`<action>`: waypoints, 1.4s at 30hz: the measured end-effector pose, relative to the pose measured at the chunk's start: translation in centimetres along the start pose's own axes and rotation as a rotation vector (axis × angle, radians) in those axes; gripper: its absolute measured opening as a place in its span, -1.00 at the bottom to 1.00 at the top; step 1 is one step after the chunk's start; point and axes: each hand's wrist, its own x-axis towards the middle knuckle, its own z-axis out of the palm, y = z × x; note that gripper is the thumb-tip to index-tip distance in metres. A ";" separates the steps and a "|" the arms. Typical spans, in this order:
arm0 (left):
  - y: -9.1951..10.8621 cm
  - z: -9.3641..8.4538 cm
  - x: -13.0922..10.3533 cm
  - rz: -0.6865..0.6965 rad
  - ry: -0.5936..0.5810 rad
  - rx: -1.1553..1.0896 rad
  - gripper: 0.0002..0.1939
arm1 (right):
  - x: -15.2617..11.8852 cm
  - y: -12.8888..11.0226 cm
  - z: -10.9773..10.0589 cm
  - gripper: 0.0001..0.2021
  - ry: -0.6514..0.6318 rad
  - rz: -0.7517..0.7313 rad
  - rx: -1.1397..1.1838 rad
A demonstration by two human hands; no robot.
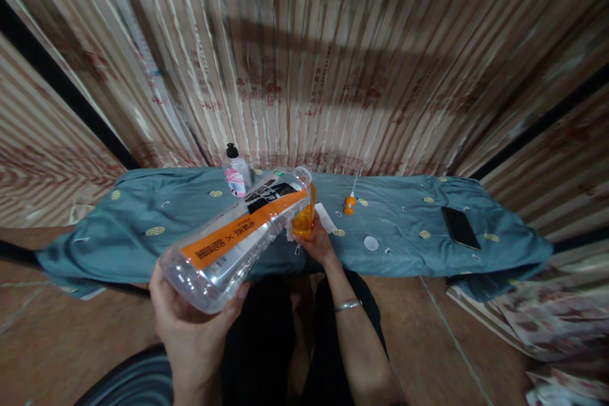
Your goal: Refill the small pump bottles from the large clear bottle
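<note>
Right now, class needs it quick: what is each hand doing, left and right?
Left hand: closed around the base of the tilted clear bottle.
Right hand: closed on the orange cup at the bottle's mouth.

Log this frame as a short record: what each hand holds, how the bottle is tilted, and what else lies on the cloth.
left hand: grips base of big clear bottle
bottle: tilted, open mouth at the orange cup
right hand: holds orange cup
surface: table with blue cloth
also on cloth: small pump bottle, orange cap, white lid, phone
</note>
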 end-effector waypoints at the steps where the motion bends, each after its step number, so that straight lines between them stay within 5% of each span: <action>1: 0.0 0.0 0.0 -0.006 -0.002 0.001 0.01 | 0.0 0.0 0.0 -0.07 -0.001 0.001 0.006; 42: 0.1 -0.2 -0.2 0.030 -0.002 0.082 -0.02 | 0.1 0.1 0.1 -0.08 0.003 -0.036 0.029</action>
